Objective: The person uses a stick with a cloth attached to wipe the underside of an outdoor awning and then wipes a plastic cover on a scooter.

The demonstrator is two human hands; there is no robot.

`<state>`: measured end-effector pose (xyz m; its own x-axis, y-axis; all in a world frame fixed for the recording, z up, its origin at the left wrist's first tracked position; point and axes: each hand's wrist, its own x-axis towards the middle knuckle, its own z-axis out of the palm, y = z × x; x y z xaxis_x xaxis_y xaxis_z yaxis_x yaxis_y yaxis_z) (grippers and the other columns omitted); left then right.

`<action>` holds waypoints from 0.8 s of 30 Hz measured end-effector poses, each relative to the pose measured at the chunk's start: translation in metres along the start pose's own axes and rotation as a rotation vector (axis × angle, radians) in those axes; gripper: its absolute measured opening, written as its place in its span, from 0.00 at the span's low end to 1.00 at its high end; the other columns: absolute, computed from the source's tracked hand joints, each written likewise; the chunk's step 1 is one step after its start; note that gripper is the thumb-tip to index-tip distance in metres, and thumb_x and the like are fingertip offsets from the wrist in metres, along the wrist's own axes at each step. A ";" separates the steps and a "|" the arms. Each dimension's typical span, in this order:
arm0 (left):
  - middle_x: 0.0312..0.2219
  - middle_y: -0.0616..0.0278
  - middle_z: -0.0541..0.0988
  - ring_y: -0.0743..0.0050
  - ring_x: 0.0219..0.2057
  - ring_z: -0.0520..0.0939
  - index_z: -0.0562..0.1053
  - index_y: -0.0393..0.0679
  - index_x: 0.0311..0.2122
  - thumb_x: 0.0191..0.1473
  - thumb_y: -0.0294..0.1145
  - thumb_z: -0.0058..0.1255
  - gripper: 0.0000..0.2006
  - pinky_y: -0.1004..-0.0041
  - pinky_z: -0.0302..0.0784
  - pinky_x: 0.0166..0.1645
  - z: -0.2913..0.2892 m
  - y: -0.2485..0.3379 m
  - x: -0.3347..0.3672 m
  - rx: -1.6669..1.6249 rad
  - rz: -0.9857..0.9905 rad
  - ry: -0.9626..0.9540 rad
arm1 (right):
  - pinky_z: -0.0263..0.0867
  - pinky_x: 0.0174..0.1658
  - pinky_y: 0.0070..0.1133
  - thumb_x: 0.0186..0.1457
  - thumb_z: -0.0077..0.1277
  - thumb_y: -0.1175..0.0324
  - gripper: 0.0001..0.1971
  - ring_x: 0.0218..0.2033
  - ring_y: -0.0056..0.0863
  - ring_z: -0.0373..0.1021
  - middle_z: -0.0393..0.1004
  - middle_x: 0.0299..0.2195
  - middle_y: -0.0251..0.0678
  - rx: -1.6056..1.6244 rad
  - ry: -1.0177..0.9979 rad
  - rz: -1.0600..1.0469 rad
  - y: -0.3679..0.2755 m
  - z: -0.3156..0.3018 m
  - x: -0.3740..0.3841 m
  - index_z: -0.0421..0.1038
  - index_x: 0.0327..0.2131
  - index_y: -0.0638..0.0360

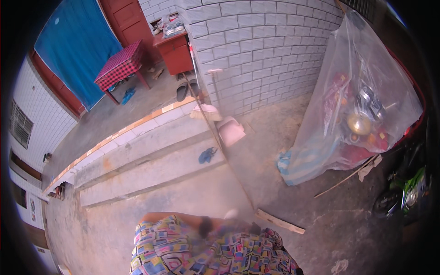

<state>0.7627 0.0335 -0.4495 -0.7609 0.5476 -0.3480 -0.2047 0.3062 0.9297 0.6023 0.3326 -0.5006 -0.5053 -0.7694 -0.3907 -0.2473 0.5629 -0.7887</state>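
My left forearm [181, 217] crosses low in front of my multicoloured patterned clothing [183, 247], with a dark band [206, 226] near the wrist. Beyond that band my left hand [221, 222] is blurred. A second dark patch [255, 228] lies to the right, seemingly at my right wrist; the right hand itself is not clear to see. Between the two patches a small pale rounded thing [232, 214] shows, too smeared to name. Whether either hand holds anything is hidden. Nearest ahead on the ground are a long thin stick [236, 176] and a short wooden board [280, 221].
Concrete steps [151, 169] rise ahead-left, a blue cloth [207, 155] on them. A pink broom [206, 111] and pink dustpan [231, 131] stand by the brick wall [261, 55]. Dark slippers [182, 91] sit above. Right are a plastic-sheeted heap [316, 137] and a partly visible motorcycle [405, 197].
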 end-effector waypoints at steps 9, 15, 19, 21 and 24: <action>0.45 0.51 0.63 0.59 0.45 0.65 0.60 0.38 0.47 0.50 0.50 0.32 0.26 0.68 0.58 0.48 -0.009 -0.024 0.001 0.079 0.072 -0.008 | 0.62 0.30 0.30 0.45 0.42 0.65 0.08 0.28 0.39 0.67 0.69 0.24 0.42 0.003 0.013 0.000 0.003 0.000 0.004 0.67 0.29 0.55; 0.46 0.50 0.63 0.57 0.46 0.64 0.60 0.38 0.47 0.50 0.52 0.31 0.28 0.67 0.58 0.49 -0.026 -0.039 -0.004 0.145 0.121 -0.021 | 0.62 0.30 0.30 0.45 0.42 0.65 0.08 0.28 0.39 0.67 0.69 0.24 0.42 -0.001 0.034 0.002 0.004 -0.001 0.012 0.67 0.29 0.55; 0.46 0.50 0.62 0.56 0.46 0.64 0.60 0.38 0.47 0.50 0.54 0.30 0.29 0.67 0.58 0.49 -0.034 -0.069 -0.014 0.212 0.221 0.006 | 0.62 0.30 0.30 0.45 0.42 0.65 0.08 0.28 0.39 0.67 0.69 0.24 0.42 -0.007 0.031 -0.005 0.002 0.000 0.021 0.67 0.29 0.54; 0.46 0.50 0.62 0.56 0.46 0.64 0.60 0.38 0.47 0.50 0.54 0.30 0.29 0.67 0.58 0.49 -0.033 -0.098 -0.026 0.281 0.390 0.052 | 0.62 0.30 0.30 0.45 0.42 0.64 0.08 0.28 0.39 0.67 0.69 0.24 0.42 -0.008 0.030 -0.006 0.000 0.000 0.025 0.67 0.29 0.54; 0.45 0.50 0.62 0.53 0.46 0.63 0.57 0.41 0.49 0.51 0.52 0.28 0.27 0.64 0.58 0.49 -0.035 -0.095 -0.043 0.373 -0.001 -0.009 | 0.62 0.30 0.30 0.45 0.42 0.64 0.08 0.28 0.39 0.67 0.69 0.24 0.42 -0.016 0.036 0.005 0.002 0.002 0.030 0.67 0.29 0.54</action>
<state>0.7933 -0.0460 -0.5190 -0.7553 0.5535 -0.3511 0.0346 0.5686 0.8219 0.5878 0.3098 -0.5149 -0.5361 -0.7556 -0.3765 -0.2579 0.5713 -0.7792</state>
